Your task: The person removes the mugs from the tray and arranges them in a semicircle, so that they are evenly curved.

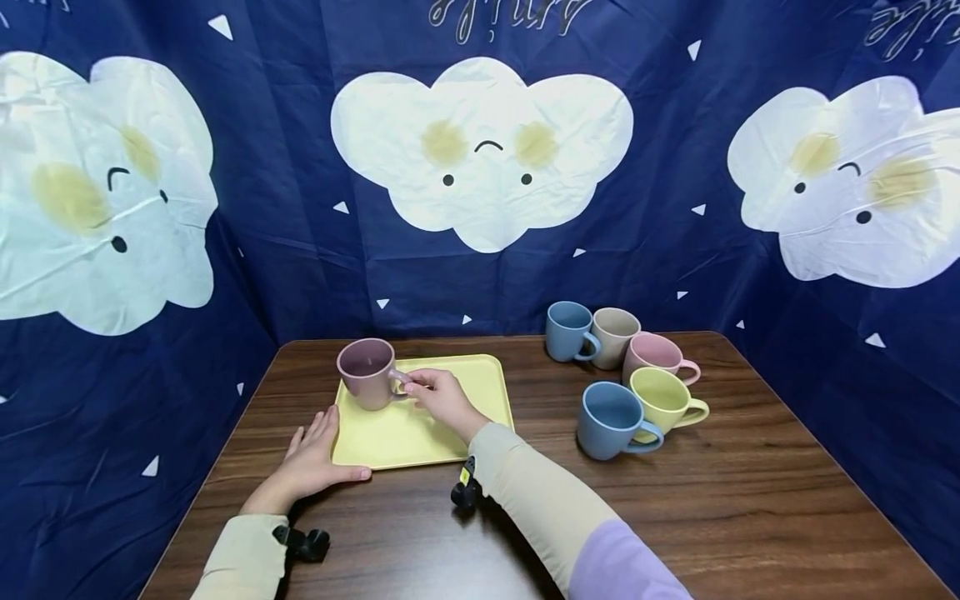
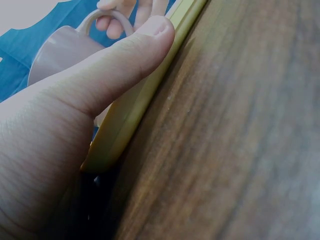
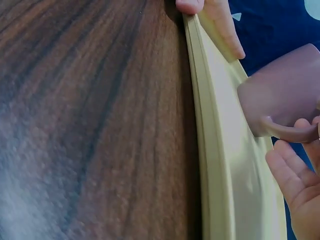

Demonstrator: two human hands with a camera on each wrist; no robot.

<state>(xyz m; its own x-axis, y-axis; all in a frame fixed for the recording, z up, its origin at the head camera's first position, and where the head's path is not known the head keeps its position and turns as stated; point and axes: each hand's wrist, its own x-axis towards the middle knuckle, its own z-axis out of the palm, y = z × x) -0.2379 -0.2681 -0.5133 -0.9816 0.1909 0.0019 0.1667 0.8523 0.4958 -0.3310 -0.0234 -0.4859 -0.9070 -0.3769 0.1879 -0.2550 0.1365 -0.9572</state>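
Observation:
A mauve mug stands upright at the back left of a yellow rectangular tray. My right hand pinches its handle between thumb and fingers, as the right wrist view also shows, where the mug sits at the far side of the tray. At the tray's front left corner, my left hand rests with its fingers extended along the left side and the thumb along the front rim. The left wrist view shows that thumb lying across the tray's edge.
To the right on the wooden table stand a back blue mug, a beige mug, a pink mug, a yellow-green mug and a front blue mug, close together. A dark blue cloth hangs behind the table.

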